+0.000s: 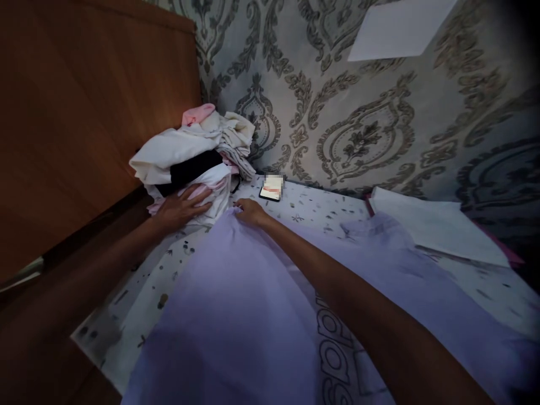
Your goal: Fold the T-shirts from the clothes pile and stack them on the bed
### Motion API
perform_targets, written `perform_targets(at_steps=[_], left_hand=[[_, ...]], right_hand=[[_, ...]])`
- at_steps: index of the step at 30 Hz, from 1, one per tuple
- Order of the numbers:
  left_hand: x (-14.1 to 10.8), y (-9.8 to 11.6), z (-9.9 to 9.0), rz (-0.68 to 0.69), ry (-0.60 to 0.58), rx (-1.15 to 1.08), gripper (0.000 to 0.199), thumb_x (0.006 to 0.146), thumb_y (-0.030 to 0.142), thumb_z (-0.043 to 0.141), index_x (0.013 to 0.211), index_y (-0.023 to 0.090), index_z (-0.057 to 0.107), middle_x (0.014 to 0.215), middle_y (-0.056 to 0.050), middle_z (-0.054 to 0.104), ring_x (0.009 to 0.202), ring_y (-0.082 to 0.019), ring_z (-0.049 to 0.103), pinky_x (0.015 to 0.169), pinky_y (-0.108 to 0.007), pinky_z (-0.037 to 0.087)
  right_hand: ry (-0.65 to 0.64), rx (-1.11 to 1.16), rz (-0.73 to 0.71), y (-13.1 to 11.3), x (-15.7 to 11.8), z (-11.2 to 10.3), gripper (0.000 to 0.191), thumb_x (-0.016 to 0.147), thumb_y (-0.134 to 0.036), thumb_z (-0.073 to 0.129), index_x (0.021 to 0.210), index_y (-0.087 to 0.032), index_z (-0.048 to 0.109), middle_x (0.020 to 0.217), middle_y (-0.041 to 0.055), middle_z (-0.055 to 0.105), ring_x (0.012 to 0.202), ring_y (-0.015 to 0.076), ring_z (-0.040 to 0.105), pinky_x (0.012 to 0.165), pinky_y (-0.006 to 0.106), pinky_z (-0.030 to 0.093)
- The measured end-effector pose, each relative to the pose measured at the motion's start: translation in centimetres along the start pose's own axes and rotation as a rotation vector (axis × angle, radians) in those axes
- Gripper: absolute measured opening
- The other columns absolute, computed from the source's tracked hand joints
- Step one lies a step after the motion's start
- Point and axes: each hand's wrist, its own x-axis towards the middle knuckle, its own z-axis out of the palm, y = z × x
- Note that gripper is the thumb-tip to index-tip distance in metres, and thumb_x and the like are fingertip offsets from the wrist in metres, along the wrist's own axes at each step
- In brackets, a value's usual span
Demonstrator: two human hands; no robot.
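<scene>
A lavender garment (pixel 236 292) with outlined lettering lies spread over a patterned white cloth (pixel 316 208). My right hand (pixel 251 212) pinches the garment's far edge near the middle of the view, pulling the fabric into folds. To its left, my left hand (pixel 179 209) rests with fingers spread against the lower front of a clothes pile (pixel 181 149). White, cream, black and pink pieces make up that pile. Just beyond my right hand lies a phone (pixel 271 188) with a lit screen.
Brown wooden furniture (pixel 97 101) stands at the left, beside the pile. Behind is a wall with ornate wallpaper (pixel 295 112), a white sheet (pixel 396 28) on it. White papers or a folder (pixel 442 225) with a pink edge lie at the right.
</scene>
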Motion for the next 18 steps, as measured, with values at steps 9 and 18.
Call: perform_targets(at_steps=[9,18], left_hand=[[-0.4,4.2,-3.4,-0.095,0.103,-0.137,0.045,0.086,0.015,0.054,0.130,0.024,0.061,0.156,-0.012,0.047,0.148,-0.039,0.031,0.109,-0.075,0.028],[-3.3,17.0,-2.4,0.128,0.027,-0.517,0.055,0.102,0.048,0.040,0.149,0.018,0.044,0.159,-0.013,0.042,0.148,-0.027,0.037,0.119,-0.046,0.035]], right_hand=[[0.177,0.222,-0.051,-0.6,-3.2,-0.7,0.019,0.073,-0.012,0.050,0.088,-0.020,0.057,0.071,-0.0019,0.064,0.070,0.0159,0.062,0.068,0.026,0.046],[0.234,0.482,-0.215,-0.2,-3.6,0.5,0.023,0.069,-0.017,0.060,0.091,-0.019,0.061,0.092,0.0013,0.069,0.078,0.0166,0.062,0.075,0.031,0.051]])
